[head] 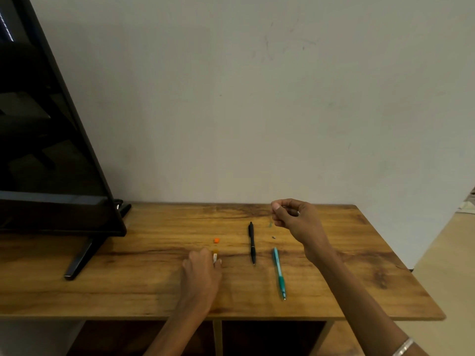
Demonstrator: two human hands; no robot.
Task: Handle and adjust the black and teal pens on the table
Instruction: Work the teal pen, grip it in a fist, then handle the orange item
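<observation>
A black pen point(252, 243) lies on the wooden table point(154, 291), lengthwise, tip toward me. To its right lies a teal pen point(279, 273), also tip toward me. My left hand point(203, 276) rests on the table left of the black pen, its fingers closed on a small white and orange object point(215, 256). Raised above the table's far side, beyond the teal pen, my right hand point(295, 218) pinches thumb and fingers together; something thin may sit between them, but I cannot make it out.
A small orange cap point(216, 240) lies beyond my left hand. A tiny dark bit point(274, 237) and a teal speck point(270, 224) lie near my right hand. A black screen on a stand point(51, 150) fills the left. The wall stands behind the table.
</observation>
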